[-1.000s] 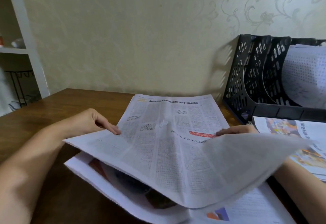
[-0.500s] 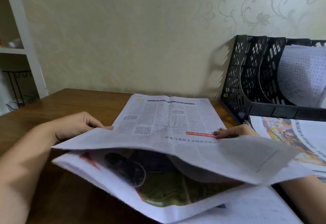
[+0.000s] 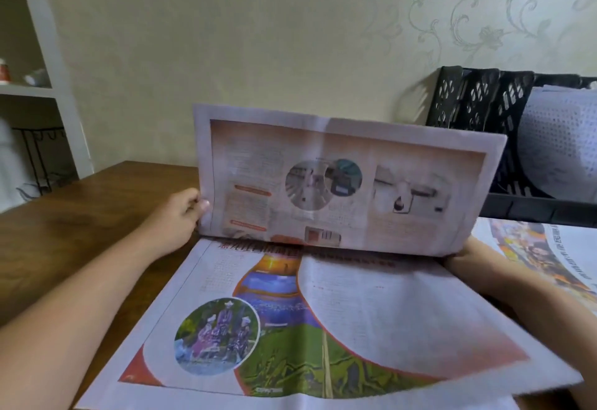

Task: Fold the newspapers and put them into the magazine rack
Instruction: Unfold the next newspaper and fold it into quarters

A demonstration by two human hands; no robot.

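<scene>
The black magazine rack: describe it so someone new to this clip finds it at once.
Follow the wooden table to its far right end, against the patterned wall. The magazine rack stands there, behind the raised newspaper. It is the only black, perforated thing, with curved dividers and pale paper inside.

- The top newspaper [image 3: 349, 180], which drooped low over the pile a second ago with its text page facing up, now stands nearly upright, its colour page with round photos facing the camera.
- The left hand [image 3: 181, 215] has gone from resting on the sheet's left edge to gripping that edge, thumb in front.
- The right hand [image 3: 465, 249] has dropped to the sheet's lower right corner and is mostly hidden behind it.
- The page below [image 3: 323, 329], earlier only glimpsed under the sheet, now lies in full view.
- The rack [image 3: 478, 109] is partly covered by the raised sheet.
</scene>
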